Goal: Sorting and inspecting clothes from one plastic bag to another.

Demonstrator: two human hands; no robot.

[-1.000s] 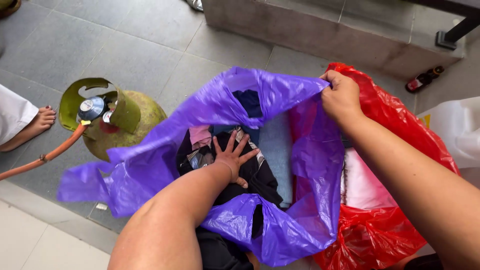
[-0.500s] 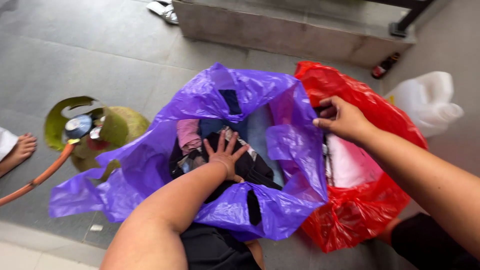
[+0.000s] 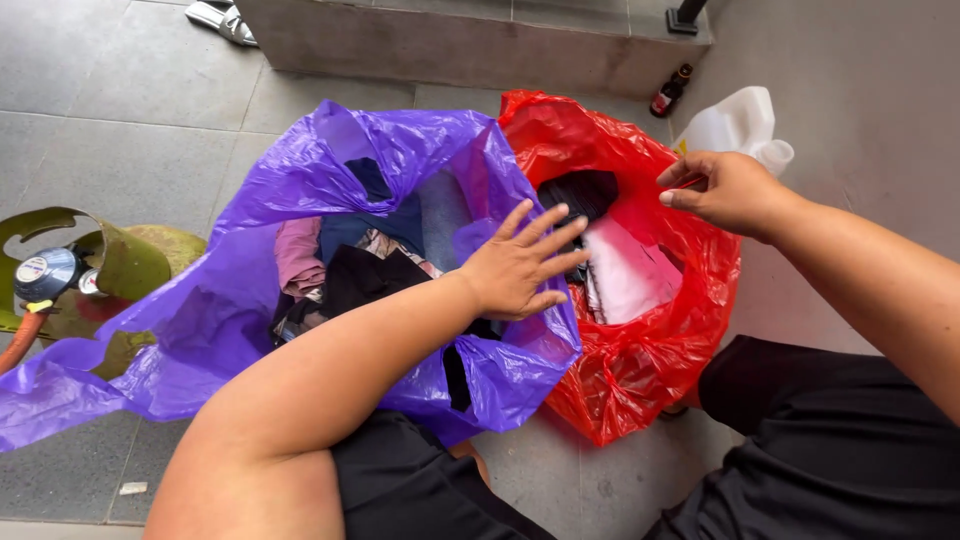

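Off at your nine o'clock sits a green gas cylinder (image 3: pixel 120 270), its regulator (image 3: pixel 45 275) on top and an orange hose (image 3: pixel 18 342) running off the frame's left edge. Up at twelve o'clock a grey concrete step (image 3: pixel 470 45) crosses the tiled floor (image 3: pixel 110 90), with a sandal (image 3: pixel 222 20) lying at eleven o'clock just beside it. At one o'clock a small dark bottle (image 3: pixel 671 92) stands against the step, and a white plastic jug (image 3: pixel 735 125) lies near it.

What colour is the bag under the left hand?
Purple; the plastic bag shows best in the head view, beneath the left hand.
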